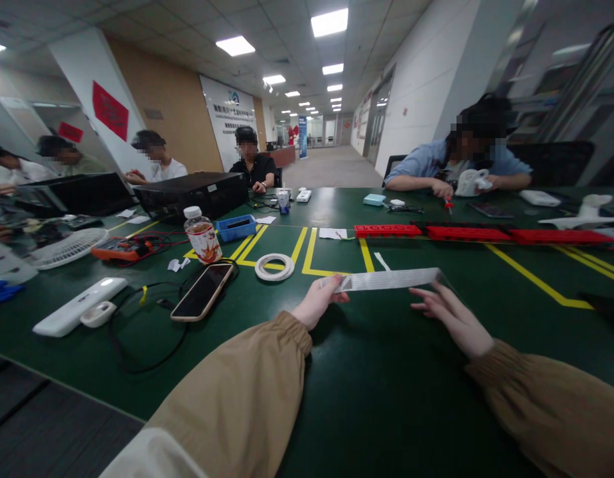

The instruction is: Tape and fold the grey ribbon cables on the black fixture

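Left hand (317, 300) pinching the left end of a long strip of tape (386, 280), fingers closed on it. Right hand (453, 313) at the strip's right end, fingers spread and mostly open, fingertips touching or just under the tape; a firm hold cannot be told. Strip stretched level between both hands, just above the green desk (386, 398), in front of the yellow floor-style lines (307, 255). Tan sleeves (247, 392) on both arms.

To the left of the hands: a roll of tape (275, 267) flat on the desk, a phone (202, 292) face up with a black cable (137, 332) looped beside it, a bottle (202, 234) with a white cap, a blue tray (235, 228), a white fan (62, 247). Farther back, a row of red blocks (480, 233). Other people seated along the far edges, one on the right (460, 166) bent over a white object (473, 182).
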### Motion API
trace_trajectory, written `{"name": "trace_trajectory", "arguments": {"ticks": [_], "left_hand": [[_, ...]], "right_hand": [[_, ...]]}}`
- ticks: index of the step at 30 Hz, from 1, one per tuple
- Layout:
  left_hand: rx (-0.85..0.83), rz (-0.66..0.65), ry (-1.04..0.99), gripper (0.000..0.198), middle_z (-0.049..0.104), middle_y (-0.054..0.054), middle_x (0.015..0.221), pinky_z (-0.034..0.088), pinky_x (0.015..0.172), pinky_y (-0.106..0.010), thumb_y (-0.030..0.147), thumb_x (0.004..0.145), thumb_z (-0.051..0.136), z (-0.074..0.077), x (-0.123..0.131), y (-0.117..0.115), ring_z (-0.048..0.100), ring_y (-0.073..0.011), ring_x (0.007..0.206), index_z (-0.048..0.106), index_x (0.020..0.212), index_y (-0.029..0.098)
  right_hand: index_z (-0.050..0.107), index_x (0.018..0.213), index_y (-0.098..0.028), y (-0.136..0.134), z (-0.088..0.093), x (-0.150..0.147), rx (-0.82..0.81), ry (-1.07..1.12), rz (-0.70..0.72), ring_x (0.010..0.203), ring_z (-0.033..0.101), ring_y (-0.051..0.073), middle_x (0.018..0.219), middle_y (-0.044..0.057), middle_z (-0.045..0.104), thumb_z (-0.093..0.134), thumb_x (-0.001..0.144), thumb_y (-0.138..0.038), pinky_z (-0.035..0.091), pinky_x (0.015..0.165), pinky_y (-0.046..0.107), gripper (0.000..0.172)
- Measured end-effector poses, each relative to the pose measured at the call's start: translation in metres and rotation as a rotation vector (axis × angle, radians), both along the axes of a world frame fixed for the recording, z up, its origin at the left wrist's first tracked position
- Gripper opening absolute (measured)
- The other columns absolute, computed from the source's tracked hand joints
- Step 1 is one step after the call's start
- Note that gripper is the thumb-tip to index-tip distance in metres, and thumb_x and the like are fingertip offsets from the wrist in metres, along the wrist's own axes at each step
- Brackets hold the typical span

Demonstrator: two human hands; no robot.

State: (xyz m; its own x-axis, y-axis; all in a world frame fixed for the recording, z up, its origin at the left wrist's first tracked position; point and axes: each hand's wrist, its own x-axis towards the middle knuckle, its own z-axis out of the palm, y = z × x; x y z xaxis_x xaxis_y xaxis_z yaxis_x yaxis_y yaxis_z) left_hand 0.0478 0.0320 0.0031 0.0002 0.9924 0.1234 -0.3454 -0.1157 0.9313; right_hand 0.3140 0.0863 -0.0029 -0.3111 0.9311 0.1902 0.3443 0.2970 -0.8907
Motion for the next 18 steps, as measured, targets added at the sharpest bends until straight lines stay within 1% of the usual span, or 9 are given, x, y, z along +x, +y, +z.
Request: {"name": "trace_trajectory", "arguments": {"ticks": [2,4,5,6,8,10,12,15,18], "left_hand": [[-0.005,-0.014,-0.013,0.052,0.061,-0.005,0.076,0.044,0.064,-0.023,0.056,0.067,0.068,0.001,0.0,-0.001,0.051,-0.0083,0.06,0.065,0.087,0.008],[-0.018,-0.036,-0.015,0.053,0.061,-0.005,0.078,0.044,0.064,-0.023,0.057,0.065,0.069,0.001,0.0,-0.001,0.051,-0.0082,0.06,0.065,0.087,0.008],[-0.027,-0.051,-0.015,0.054,0.061,-0.006,0.079,0.044,0.064,-0.023,0.057,0.064,0.07,0.001,0.001,-0.001,0.051,-0.0081,0.06,0.065,0.086,0.008],[-0.037,-0.068,-0.013,0.054,0.061,-0.006,0.079,0.044,0.064,-0.024,0.057,0.064,0.07,0.001,0.001,-0.001,0.051,-0.0082,0.06,0.065,0.086,0.008],[-0.054,-0.097,-0.01,0.054,0.061,-0.006,0.079,0.045,0.064,-0.025,0.057,0.063,0.071,0.0,0.001,-0.001,0.052,-0.0087,0.06,0.065,0.084,0.008],[-0.066,-0.106,-0.012,0.053,0.061,-0.006,0.077,0.044,0.064,-0.025,0.056,0.063,0.071,0.0,0.001,-0.001,0.053,-0.0095,0.06,0.065,0.084,0.007],[-0.076,-0.093,-0.027,0.051,0.061,-0.006,0.077,0.044,0.063,-0.025,0.054,0.065,0.071,-0.001,0.0,-0.001,0.053,-0.0101,0.061,0.065,0.084,0.008],[-0.084,-0.069,-0.064,0.047,0.062,-0.006,0.077,0.045,0.064,-0.025,0.051,0.068,0.07,0.0,-0.001,0.0,0.054,-0.0114,0.063,0.065,0.088,0.008],[-0.12,-0.055,-0.12,0.051,0.063,-0.006,0.072,0.044,0.062,-0.025,0.057,0.076,0.059,0.0,-0.003,0.002,0.056,-0.0131,0.061,0.064,0.087,0.008]], "right_hand": [[0.03,0.132,-0.025,-0.001,0.007,0.0,-0.224,0.259,-0.07,0.086,0.064,0.023,0.129,0.015,0.05,0.048,0.084,-0.047,0.055,0.071,0.034,0.056],[0.042,0.12,-0.025,-0.004,0.016,0.0,-0.348,0.479,-0.149,0.073,0.063,0.016,0.12,0.011,0.055,0.056,0.081,-0.042,0.054,0.064,0.027,0.044],[0.048,0.109,-0.024,-0.005,0.02,-0.001,-0.376,0.571,-0.196,0.066,0.061,0.013,0.109,0.008,0.06,0.061,0.077,-0.039,0.053,0.06,0.024,0.038],[0.052,0.098,-0.022,-0.006,0.022,-0.002,-0.386,0.647,-0.244,0.061,0.058,0.011,0.095,0.005,0.062,0.067,0.071,-0.038,0.052,0.056,0.023,0.035],[0.054,0.083,-0.019,-0.006,0.024,-0.003,-0.377,0.75,-0.314,0.053,0.053,0.009,0.071,-0.001,0.058,0.075,0.056,-0.035,0.05,0.05,0.021,0.038],[0.055,0.076,-0.017,-0.005,0.024,-0.005,-0.351,0.791,-0.343,0.048,0.048,0.008,0.057,-0.004,0.051,0.079,0.046,-0.033,0.048,0.045,0.019,0.041],[0.058,0.073,-0.015,-0.006,0.025,-0.008,-0.323,0.804,-0.364,0.047,0.046,0.007,0.053,-0.005,0.05,0.08,0.042,-0.03,0.046,0.042,0.018,0.041],[0.06,0.065,-0.012,-0.01,0.028,-0.011,-0.277,0.798,-0.415,0.046,0.048,0.009,0.051,-0.002,0.052,0.079,0.038,-0.026,0.046,0.04,0.019,0.036],[0.057,0.052,-0.011,-0.014,0.031,-0.013,-0.237,0.766,-0.444,0.043,0.048,0.011,0.046,0.0,0.051,0.077,0.036,-0.025,0.044,0.035,0.021,0.029]]}}
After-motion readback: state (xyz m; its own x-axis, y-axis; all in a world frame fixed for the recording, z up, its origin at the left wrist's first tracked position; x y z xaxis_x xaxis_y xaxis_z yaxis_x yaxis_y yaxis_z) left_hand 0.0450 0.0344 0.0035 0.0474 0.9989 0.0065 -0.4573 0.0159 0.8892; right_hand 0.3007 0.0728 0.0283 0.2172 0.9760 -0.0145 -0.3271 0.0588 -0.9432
